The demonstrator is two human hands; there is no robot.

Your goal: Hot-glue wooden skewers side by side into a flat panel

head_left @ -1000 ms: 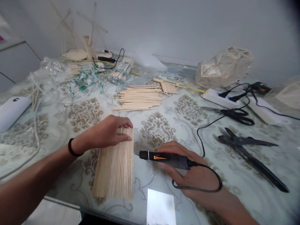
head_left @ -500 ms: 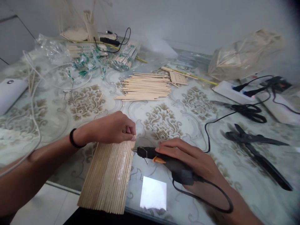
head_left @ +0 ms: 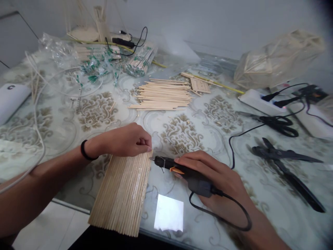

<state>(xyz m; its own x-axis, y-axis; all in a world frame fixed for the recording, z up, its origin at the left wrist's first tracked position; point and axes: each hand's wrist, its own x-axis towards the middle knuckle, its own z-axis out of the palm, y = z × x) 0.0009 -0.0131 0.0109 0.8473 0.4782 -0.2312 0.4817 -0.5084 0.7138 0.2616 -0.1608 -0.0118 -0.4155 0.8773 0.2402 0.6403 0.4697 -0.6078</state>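
A flat panel of thin wooden sticks (head_left: pixel 121 196) laid side by side rests on the table, its lower end reaching past the front edge. Shiny streaks run along its right half. At its far end my left hand (head_left: pixel 131 140) is closed, thumb and fingers pinching the panel's upper right corner. My right hand (head_left: pixel 212 173) is wrapped round a black hot glue gun (head_left: pixel 191 175) with an orange trigger. The gun's metal nozzle points left and sits at the panel's right edge, just below my left fingertips; whether it touches cannot be made out.
Loose sticks (head_left: pixel 163 93) lie in a pile behind my hands. Pliers (head_left: pixel 288 170), black-handled scissors (head_left: pixel 275 123) and a power strip (head_left: pixel 262 102) are on the right. A stick framework in clear plastic (head_left: pixel 275 62) stands at back right; bagged sticks (head_left: pixel 142 60) lie at the back.
The glue gun in my right hand has moved slightly up along the panel's right edge, closer to my left fingertips. My left hand keeps its pinch; the view has shifted a little.
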